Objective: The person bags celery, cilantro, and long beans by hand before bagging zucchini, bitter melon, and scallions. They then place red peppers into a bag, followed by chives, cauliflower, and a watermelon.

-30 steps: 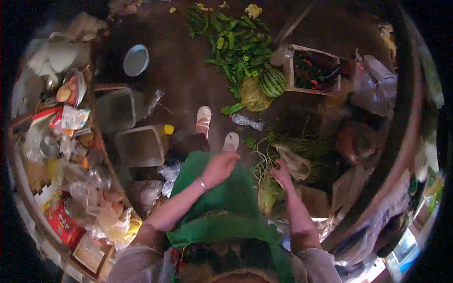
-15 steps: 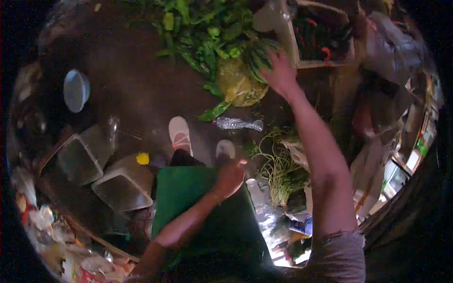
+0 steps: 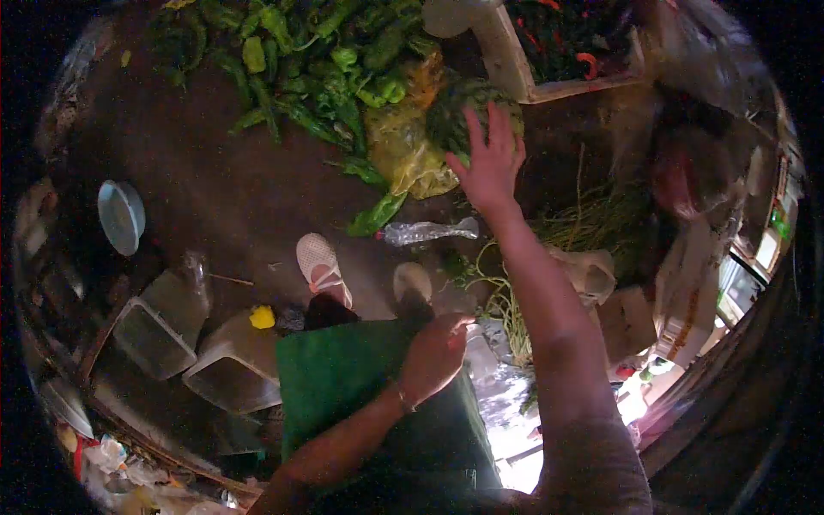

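Note:
My right hand point(image 3: 491, 159) is stretched far forward with its fingers spread over a small striped watermelon point(image 3: 455, 112) on the ground. The melon lies beside a yellow plastic bag point(image 3: 403, 146) and a heap of green peppers point(image 3: 326, 60). My left hand point(image 3: 438, 350) rests with curled fingers on my green apron point(image 3: 343, 378) at knee height; nothing shows in it. A thin bracelet is on that wrist. My two light shoes point(image 3: 319, 262) stand on the dark floor below.
A wooden crate point(image 3: 549, 81) with red and green chillies stands behind the melon. A crushed clear bottle point(image 3: 425, 230) lies on the floor. Long green beans point(image 3: 584, 227) spread at right. Clear plastic bins point(image 3: 159, 339) and a blue bowl point(image 3: 120, 215) sit at left.
My right hand left the long beans near my knee, reached out to the watermelon and now lies on it. The view has tilted forward. My left hand stayed on the apron.

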Demonstrator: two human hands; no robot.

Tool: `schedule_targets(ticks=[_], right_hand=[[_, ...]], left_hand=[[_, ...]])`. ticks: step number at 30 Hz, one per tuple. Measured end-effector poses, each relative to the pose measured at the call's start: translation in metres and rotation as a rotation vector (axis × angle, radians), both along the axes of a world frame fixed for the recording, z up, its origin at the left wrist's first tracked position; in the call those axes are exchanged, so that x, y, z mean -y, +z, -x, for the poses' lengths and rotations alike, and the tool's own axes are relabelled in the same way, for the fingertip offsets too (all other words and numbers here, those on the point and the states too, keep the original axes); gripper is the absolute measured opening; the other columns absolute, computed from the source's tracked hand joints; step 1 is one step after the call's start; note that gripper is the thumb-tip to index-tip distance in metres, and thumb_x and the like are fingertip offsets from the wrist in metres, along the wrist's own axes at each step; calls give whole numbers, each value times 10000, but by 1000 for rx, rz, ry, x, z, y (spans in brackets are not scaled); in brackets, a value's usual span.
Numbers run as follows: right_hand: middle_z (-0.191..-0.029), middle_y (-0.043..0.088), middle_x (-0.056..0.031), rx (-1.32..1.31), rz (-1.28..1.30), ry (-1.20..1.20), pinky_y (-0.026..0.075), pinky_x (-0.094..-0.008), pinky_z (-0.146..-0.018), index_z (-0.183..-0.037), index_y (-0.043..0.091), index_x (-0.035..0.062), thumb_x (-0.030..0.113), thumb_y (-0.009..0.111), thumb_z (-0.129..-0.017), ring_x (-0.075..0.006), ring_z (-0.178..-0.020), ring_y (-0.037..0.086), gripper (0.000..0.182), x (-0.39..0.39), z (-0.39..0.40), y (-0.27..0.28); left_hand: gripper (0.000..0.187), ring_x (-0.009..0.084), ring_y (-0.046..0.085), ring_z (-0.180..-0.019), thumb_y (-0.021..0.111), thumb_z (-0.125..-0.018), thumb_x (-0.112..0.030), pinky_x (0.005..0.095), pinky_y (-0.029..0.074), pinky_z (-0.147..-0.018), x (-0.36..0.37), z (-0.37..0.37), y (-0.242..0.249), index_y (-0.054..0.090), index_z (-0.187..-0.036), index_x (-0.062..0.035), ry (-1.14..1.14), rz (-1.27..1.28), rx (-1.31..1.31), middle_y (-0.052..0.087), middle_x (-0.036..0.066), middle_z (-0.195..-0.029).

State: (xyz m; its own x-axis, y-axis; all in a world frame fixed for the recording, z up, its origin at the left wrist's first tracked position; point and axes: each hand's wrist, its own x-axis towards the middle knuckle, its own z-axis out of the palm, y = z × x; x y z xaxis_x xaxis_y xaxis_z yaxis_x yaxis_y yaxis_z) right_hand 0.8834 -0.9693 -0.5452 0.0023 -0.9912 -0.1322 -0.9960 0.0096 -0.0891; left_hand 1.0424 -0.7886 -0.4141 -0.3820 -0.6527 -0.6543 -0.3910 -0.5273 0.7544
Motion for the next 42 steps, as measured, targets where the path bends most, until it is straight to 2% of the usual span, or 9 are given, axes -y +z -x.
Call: schedule_targets(ticks=[4, 11, 19, 28, 33, 39, 40, 41, 42], right_hand=[[-1489, 241, -186, 134, 18, -183, 265, -523, -1067, -1448, 305, 141, 318, 721, -772, -374, -1372, 244, 813, -39, 27, -4], [-1468, 259, -210, 468, 107, -349, 258, -420, -1113, -1461, 244, 60, 180, 719, -786, -347, -1358, 289, 834, -78, 85, -22], [-1445, 305, -197, 674, 50, -771, 408, -370, -1014, -1494, 189, 70, 93, 665, -785, -292, -1284, 406, 854, -98, 125, -47], [-1265, 530, -139, 530, -167, -335, 428, -353, -970, -1376, 441, 100, 74, 586, -846, -241, -1154, 525, 550, -111, 63, -54], [-1197, 595, -116, 824, -246, -437, 421, -326, -961, -1336, 487, 78, 95, 579, -865, -228, -1106, 558, 480, -57, 132, -116], [-1190, 603, -121, 707, -188, -608, 390, -332, -981, -1322, 485, 18, 183, 595, -859, -232, -1101, 555, 503, -17, 136, -15], [-1190, 603, -121, 709, -190, -599, 390, -332, -981, -1322, 485, 18, 183, 595, -859, -232, -1101, 555, 503, -28, 207, -58], [-1189, 606, -135, 1580, -157, -606, 378, -344, -1001, -1349, 463, 41, 228, 611, -857, -248, -1107, 554, 546, -47, 278, -92], [-1189, 606, -135, 1579, -157, -597, 378, -344, -1001, -1349, 463, 41, 228, 611, -857, -248, -1107, 554, 546, -35, 274, -80]], left_hand=[[212, 300, 627, -871, 512, -918, -127, 377, 499, -810, 18, 5, 14, 614, -1090, -54, -25, -236, -27, 649, 142, -1021], [219, 289, 634, -832, 507, -921, -119, 369, 508, -780, -7, 11, 3, 606, -1104, -49, 44, -114, -80, 654, 140, -1007], [200, 289, 632, -757, 528, -910, -114, 395, 512, -705, -17, 16, 1, 598, -1093, -75, -20, -55, -88, 648, 146, -939], [198, 286, 651, -837, 516, -921, -112, 370, 522, -759, 0, 18, 12, 613, -1075, -34, -25, -166, -84, 659, 163, -988], [196, 263, 645, -859, 545, -898, -71, 361, 520, -759, -12, 19, 7, 612, -1077, -28, -58, -151, -80, 656, 162, -1008], [207, 261, 651, -824, 556, -887, -52, 362, 523, -740, -4, 19, 5, 613, -1085, -25, -14, -108, -61, 653, 157, -959], [207, 263, 653, -806, 552, -892, -56, 363, 524, -738, -1, 19, 7, 614, -1088, -27, -54, -145, -47, 653, 155, -949], [207, 263, 653, -806, 552, -892, -56, 363, 524, -738, 0, 18, 8, 614, -1088, -27, -47, -141, -47, 653, 155, -949], [211, 264, 655, -793, 548, -894, -59, 361, 527, -742, -1, 18, 11, 614, -1092, -31, -7, -136, -91, 656, 156, -957]])
